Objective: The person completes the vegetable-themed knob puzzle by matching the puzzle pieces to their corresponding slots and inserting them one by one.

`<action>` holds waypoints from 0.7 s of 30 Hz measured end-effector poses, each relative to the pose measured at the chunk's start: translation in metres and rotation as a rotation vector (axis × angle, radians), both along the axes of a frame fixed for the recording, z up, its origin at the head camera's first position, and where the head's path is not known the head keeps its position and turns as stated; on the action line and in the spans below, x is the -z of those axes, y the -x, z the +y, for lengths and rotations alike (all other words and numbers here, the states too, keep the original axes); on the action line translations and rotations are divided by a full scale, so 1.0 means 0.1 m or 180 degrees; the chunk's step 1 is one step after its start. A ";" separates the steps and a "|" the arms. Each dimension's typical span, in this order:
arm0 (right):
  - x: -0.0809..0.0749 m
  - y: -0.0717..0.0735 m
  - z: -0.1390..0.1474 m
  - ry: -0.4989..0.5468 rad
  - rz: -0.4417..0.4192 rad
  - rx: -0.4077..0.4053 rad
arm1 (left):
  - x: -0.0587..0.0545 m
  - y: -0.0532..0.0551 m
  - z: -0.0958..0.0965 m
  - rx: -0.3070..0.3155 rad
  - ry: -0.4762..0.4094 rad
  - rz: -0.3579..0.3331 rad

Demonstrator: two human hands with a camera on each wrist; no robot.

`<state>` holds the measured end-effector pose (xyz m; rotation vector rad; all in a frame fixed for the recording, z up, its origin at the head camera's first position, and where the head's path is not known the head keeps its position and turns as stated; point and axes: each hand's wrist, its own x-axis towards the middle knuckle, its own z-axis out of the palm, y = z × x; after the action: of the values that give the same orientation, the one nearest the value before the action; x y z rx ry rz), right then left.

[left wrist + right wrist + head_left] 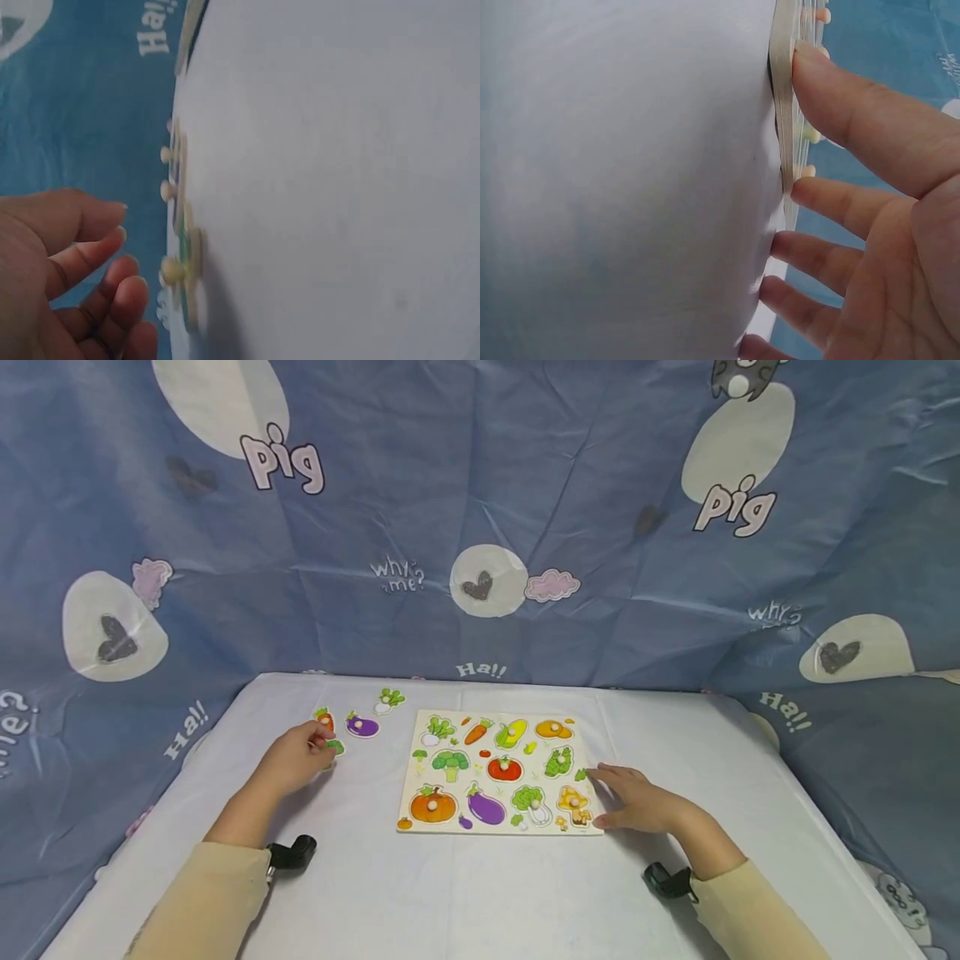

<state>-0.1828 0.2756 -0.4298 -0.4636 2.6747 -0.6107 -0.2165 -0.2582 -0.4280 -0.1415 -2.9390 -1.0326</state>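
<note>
My left hand (291, 760) is over the left part of the table, its fingers bent and nothing between them. Just past its fingertips, a green puzzle piece with a round knob (172, 270) lies on the cloth, partly hidden by the hand in the head view. Near it lie a carrot piece (324, 717), an eggplant piece (363, 726) and a white-and-green radish-like piece (389, 701). My right hand (643, 803) is at the right edge of the vegetable puzzle board (468, 828). Its thumb and index finger touch the board's edge (784, 105); the other fingers spread beside it.
Several pictured vegetables, such as a tomato (505, 769), a pumpkin (432, 807) and mushrooms (574, 806), fill the board. White cloth (480, 902) covers the table. A blue printed curtain (420, 510) hangs behind it. Black wrist cameras stick out by both sleeves.
</note>
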 end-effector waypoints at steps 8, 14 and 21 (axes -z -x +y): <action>0.00 0.02 0.01 -0.0036 -0.0011 0.0029 | 0.11 0.10 -0.10 -0.0135 0.0207 -0.0182; 0.01 0.02 0.01 -0.0010 -0.0005 -0.0015 | 0.16 0.13 -0.11 -0.0147 0.0241 -0.0297; 0.00 0.01 0.00 0.0013 -0.0009 -0.0018 | 0.14 0.12 -0.13 -0.0105 0.0268 -0.0376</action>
<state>-0.1838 0.2756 -0.4301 -0.4710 2.6692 -0.6148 -0.2282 -0.2710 -0.4416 -0.0343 -3.0807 -0.9449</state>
